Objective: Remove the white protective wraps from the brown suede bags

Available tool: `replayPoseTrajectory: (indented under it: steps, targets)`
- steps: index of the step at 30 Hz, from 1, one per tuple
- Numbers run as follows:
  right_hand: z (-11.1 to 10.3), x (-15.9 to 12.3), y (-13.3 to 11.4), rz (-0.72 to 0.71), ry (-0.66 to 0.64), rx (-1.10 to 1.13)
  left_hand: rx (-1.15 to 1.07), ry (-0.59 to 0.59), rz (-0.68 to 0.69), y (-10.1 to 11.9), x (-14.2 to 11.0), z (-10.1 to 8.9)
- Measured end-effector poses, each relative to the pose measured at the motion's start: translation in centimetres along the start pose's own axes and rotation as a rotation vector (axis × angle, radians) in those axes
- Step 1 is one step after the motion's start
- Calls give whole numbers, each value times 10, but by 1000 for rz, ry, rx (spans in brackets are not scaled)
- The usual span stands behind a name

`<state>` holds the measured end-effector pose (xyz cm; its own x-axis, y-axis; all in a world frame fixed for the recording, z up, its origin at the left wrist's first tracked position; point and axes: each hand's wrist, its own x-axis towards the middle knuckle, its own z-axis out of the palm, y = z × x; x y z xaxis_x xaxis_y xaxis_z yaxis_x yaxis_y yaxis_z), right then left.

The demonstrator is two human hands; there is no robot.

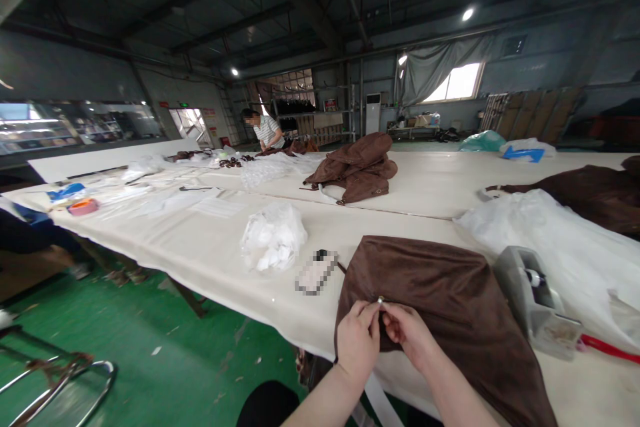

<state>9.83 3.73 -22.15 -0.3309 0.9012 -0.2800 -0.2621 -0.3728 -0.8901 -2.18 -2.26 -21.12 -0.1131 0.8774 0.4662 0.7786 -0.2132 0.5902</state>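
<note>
A dark brown, leather-like bag [425, 280] lies flat at the near edge of the table, in front of me. My left hand [359, 337] and my right hand [403, 330] meet at its left part, fingertips pinched together. Between the fingertips shows a small shiny metal fitting [381, 300]; its exact kind is too small to make out. Both hands are closed on it, and the fingers cover much of that spot. Just left of the bag lies a phone [317, 272], blurred out.
Crumpled clear plastic [274, 237] sits beyond the phone. A grey tape dispenser [537, 300] stands right of the bag, near a red-handled tool [607, 348] and plastic sheeting [560, 240]. More brown bags [355, 170] are heaped farther back. A person [267, 130] works at the far side.
</note>
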Motion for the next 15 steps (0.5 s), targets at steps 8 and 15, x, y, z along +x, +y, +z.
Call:
replayPoseTrajectory:
  steps: [8,15]
  targets:
    - [2,5,10,-59,86,-180,-141,39,-140,-1,1,1]
    - [3,5,8,-32,88,-295,-314,-48,-185,5,5,-4]
